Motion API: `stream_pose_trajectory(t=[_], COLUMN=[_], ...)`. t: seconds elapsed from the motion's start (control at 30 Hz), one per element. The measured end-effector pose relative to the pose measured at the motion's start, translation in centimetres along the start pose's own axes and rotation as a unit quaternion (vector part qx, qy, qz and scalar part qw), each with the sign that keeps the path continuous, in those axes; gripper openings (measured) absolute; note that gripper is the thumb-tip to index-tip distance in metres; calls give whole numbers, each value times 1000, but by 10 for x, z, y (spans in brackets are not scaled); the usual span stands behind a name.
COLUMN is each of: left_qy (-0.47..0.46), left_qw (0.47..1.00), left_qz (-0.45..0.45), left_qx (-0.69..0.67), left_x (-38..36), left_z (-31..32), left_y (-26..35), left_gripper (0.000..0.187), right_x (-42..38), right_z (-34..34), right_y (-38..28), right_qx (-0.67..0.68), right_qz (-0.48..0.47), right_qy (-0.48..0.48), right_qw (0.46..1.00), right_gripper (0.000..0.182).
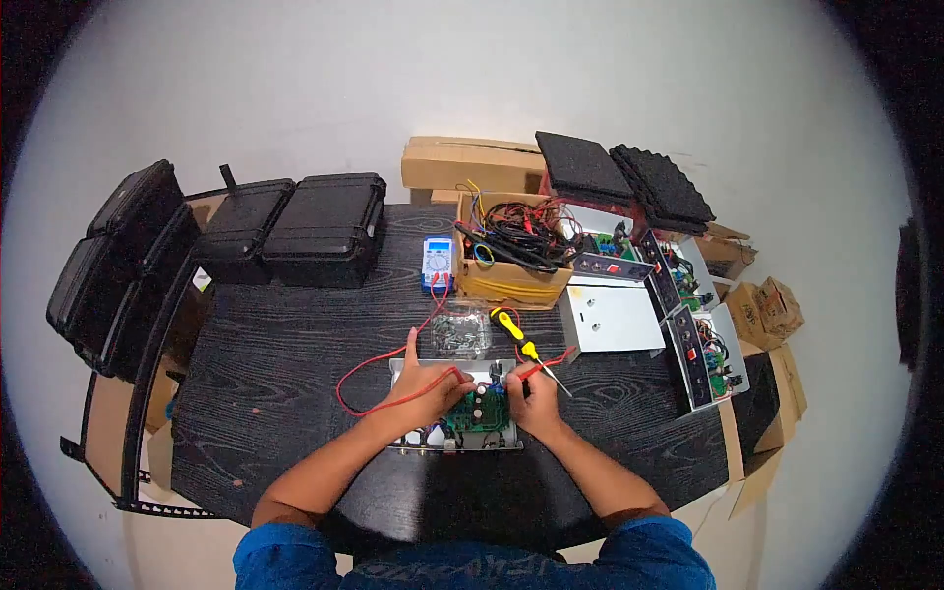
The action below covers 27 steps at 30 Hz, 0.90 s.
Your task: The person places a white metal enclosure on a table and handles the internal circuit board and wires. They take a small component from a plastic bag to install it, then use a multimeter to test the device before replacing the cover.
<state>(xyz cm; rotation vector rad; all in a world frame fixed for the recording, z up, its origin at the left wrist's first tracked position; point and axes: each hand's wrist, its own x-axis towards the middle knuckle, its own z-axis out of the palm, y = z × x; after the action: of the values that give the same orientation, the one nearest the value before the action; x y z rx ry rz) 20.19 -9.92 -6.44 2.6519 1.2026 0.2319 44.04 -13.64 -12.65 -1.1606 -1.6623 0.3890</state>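
An open metal chassis with a green circuit board [489, 425] lies at the table's front, between my hands. My left hand [418, 391] is closed over its left side, one finger raised, pinching a red-leaded test probe [458, 375]. On the right, my right hand [537, 401] grips another red test probe [532, 372] by the board's edge. The probe tips are too small to make out. Red leads run from a blue-and-white multimeter [438, 264] behind the chassis. A clear box of small screws [461, 335] and a yellow-and-black screwdriver [516, 332] lie just beyond my hands.
A cardboard box of cables [506, 280] stands at the back, beside a white metal cover [615, 322]. Several opened units with boards [706, 359] line the right edge. Black hard cases [324, 231] occupy the back left. Foam sheets [661, 187] rest at back right.
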Motion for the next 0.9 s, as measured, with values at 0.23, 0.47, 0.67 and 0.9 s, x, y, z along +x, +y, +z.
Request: stream_pose_trajectory(t=[0.23,0.47,0.67,0.9], left_qy=[22,19,26,26], left_qw=[1000,1000,999,999], left_qz=[16,16,13,20], left_qx=[-12,-13,-17,-29], left_x=[-1,-2,0,0], left_z=[6,3,9,9], left_y=[-5,-4,-6,-7], left_gripper=[21,20,19,20], right_x=[0,0,0,2], right_z=[0,1,-2,-3], right_y=[2,3,-3,-3], right_qx=[6,6,-7,-36], right_qz=[-1,-4,32,-13], right_qy=[-3,0,-32,-45], right_qw=[1000,1000,999,998], right_gripper=[17,20,15,14])
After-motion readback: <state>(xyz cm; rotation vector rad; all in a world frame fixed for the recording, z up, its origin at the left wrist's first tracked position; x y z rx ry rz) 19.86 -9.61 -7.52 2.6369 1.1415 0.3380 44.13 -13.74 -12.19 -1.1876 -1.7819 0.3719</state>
